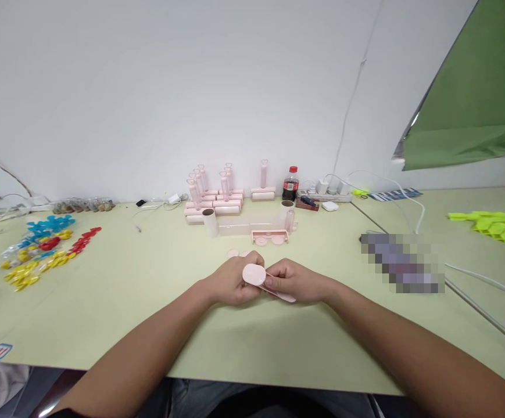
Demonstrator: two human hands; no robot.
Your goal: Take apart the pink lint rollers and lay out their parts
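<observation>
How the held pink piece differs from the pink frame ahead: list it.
The pink piece is in the left hand and right hand; the pink frame lies untouched on the table. The pink piece shows a smooth oval end; the pink frame, two rounded shapes along its near edge. Both are pale pink.

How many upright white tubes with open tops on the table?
2: left tube just in front of the pink rolls; right tube in front of the cola bottle. Others could be hidden.
</observation>
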